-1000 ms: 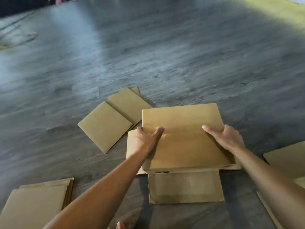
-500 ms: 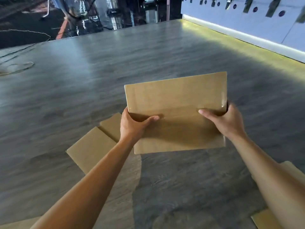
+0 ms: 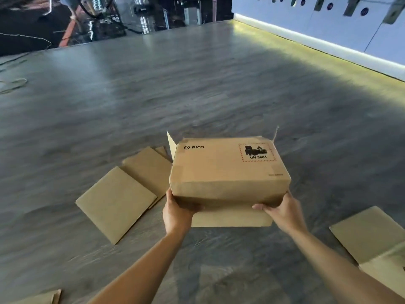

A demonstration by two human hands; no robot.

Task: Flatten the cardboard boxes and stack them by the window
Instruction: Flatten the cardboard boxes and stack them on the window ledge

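Grey wood-grain floor [image 3: 197, 88], pale blue wall [image 3: 328, 20] with white baseboard [image 3: 317, 41], dark cluttered area [image 3: 32, 25] beyond

The brown cardboard box [image 3: 228, 170] is held up above the floor between the left hand [image 3: 178, 212] and the right hand [image 3: 279, 212], which grip its near lower edge. It is not flat: its top face shows "PICO" and a "UN 3481" label. One flap stands up at its far left corner and another flap hangs down between the hands. Flattened cardboard pieces [image 3: 122, 194] lie on the floor to the left of the left hand, and another flat piece [image 3: 370, 233] lies to the right of the right hand.
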